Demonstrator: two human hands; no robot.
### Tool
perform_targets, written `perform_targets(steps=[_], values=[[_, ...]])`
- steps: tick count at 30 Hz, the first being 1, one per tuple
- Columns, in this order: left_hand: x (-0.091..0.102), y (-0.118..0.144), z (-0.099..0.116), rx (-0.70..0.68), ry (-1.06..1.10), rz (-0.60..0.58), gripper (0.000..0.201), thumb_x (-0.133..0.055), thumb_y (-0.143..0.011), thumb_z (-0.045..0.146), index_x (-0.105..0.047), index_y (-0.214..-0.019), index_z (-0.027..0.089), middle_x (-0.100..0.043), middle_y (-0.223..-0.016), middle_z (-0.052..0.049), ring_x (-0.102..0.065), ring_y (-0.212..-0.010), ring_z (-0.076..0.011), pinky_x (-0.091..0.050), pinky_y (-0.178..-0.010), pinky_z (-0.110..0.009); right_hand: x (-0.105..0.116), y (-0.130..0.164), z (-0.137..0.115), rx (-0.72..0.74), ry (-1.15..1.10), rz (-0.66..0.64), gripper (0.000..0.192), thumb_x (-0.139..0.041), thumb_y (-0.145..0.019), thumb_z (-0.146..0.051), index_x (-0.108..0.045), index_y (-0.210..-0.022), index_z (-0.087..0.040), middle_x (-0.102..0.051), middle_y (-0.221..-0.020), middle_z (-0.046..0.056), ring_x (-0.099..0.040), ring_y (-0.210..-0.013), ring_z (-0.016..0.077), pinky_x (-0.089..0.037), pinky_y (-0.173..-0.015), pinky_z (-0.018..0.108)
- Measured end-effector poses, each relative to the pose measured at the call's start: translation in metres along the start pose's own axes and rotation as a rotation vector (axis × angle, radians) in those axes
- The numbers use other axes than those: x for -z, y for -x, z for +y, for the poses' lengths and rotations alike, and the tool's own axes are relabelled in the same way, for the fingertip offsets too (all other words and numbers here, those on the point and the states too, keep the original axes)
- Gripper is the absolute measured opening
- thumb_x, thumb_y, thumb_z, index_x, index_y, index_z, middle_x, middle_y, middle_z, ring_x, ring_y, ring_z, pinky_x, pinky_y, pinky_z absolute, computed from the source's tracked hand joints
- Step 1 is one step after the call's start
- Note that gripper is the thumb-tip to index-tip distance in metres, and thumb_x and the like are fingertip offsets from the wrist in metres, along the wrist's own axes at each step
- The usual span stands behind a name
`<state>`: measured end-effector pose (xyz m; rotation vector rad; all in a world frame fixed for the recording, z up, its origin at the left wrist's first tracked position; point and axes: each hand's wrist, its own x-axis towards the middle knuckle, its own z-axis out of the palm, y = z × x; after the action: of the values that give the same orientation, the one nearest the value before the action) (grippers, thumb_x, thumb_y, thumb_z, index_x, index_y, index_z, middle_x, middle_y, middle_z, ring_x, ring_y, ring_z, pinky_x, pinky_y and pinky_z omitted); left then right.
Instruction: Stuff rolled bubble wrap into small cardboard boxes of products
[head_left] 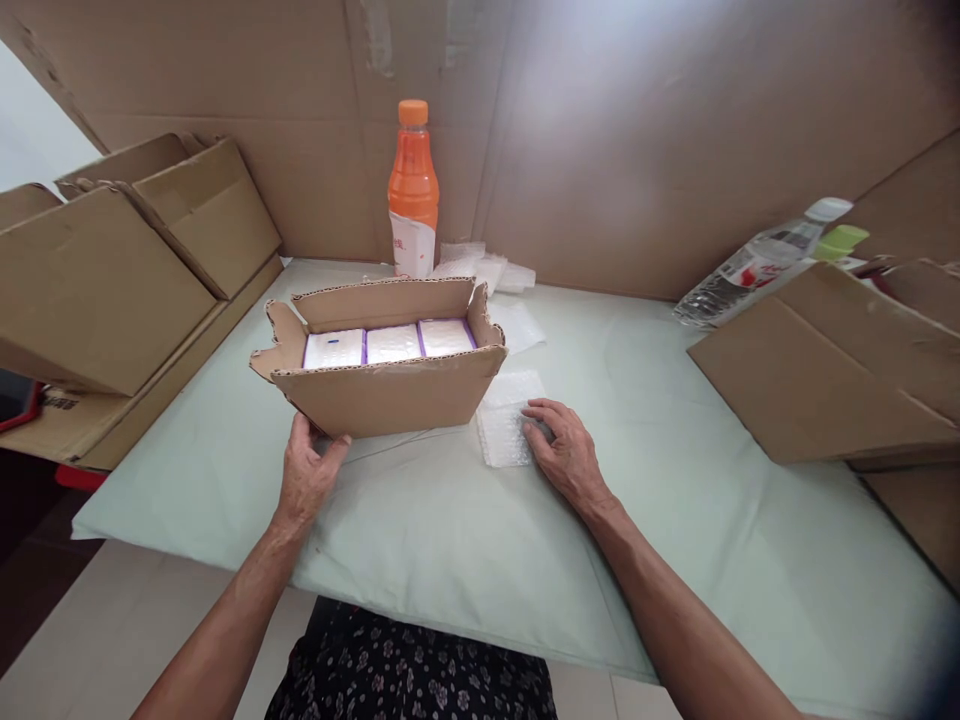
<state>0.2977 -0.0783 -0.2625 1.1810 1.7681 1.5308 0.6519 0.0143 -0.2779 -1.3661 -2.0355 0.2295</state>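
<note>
An open cardboard box [390,395] stands on the cloth-covered table in front of me. Three white packs with purple edges [394,343] sit side by side inside it, and a small blue mark shows on the left one. My left hand [311,465] grips the box's lower left corner, thumb at the front, the other fingers partly hidden at the side. To the right of the box lies a piece of clear bubble wrap [501,435]. My right hand [562,445] rests at its right edge with curved fingers, thumb and fingertips apart.
Behind the box are an orange drink bottle [413,190] and more bubble wrap pieces [480,265]. Open cardboard cartons [97,280] stand at the left. On the right, a clear plastic bottle [757,265] leans beside another carton [832,360]. Cardboard panels [600,150] wall the back.
</note>
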Motion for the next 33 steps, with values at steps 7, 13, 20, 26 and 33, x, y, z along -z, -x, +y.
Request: perform_targets(steps=[7, 13, 20, 26, 33], values=[[0.000, -0.001, -0.002, 0.013, 0.029, -0.004, 0.042, -0.073, -0.072, 0.031, -0.054, -0.107, 0.018, -0.061, -0.098, -0.002, -0.058, -0.088, -0.0174, -0.045, -0.081, -0.029, 0.002, -0.005, 0.008, -0.023, 0.139, -0.104, 0.032, -0.053, -0.092, -0.031, -0.070, -0.119, -0.023, -0.067, -0.134, 0.010, -0.059, -0.124, 0.0320, -0.046, -0.098, 0.052], [0.001, 0.000, -0.003, 0.004, 0.016, 0.000, 0.039, -0.072, -0.073, 0.032, -0.055, -0.106, 0.018, -0.060, -0.094, -0.001, -0.057, -0.086, -0.0169, -0.045, -0.079, -0.029, -0.001, 0.001, 0.005, -0.001, 0.149, -0.068, 0.030, -0.051, -0.094, -0.030, -0.071, -0.115, -0.023, -0.070, -0.124, 0.011, -0.060, -0.120, 0.0303, -0.045, -0.096, 0.049], [0.002, 0.000, -0.004, -0.001, -0.036, 0.028, 0.035, -0.072, -0.074, 0.032, -0.057, -0.103, 0.018, -0.060, -0.090, -0.001, -0.059, -0.083, -0.0170, -0.048, -0.076, -0.029, -0.001, 0.004, 0.001, -0.004, 0.128, -0.047, 0.021, -0.052, -0.093, -0.029, -0.071, -0.099, -0.023, -0.072, -0.116, 0.010, -0.061, -0.116, 0.0289, -0.045, -0.094, 0.046], [0.007, -0.001, -0.010, -0.169, -0.112, 0.222, 0.048, -0.071, -0.077, 0.030, -0.061, -0.122, 0.021, -0.060, -0.124, -0.008, -0.062, -0.110, -0.0221, -0.051, -0.095, -0.038, 0.015, 0.002, -0.004, 0.024, 0.150, -0.097, 0.017, -0.051, -0.090, -0.025, -0.068, -0.085, -0.024, -0.073, -0.108, 0.007, -0.062, -0.108, 0.0274, -0.043, -0.091, 0.045], [0.012, 0.004, -0.002, -0.373, -0.216, 0.370, 0.048, -0.067, -0.081, 0.019, -0.062, -0.129, 0.021, -0.058, -0.137, -0.012, -0.058, -0.126, -0.0279, -0.052, -0.098, -0.043, 0.049, 0.025, 0.006, 0.014, 0.163, -0.169, 0.018, -0.051, -0.091, -0.026, -0.066, -0.081, -0.023, -0.074, -0.108, 0.006, -0.066, -0.106, 0.0269, -0.046, -0.088, 0.044]])
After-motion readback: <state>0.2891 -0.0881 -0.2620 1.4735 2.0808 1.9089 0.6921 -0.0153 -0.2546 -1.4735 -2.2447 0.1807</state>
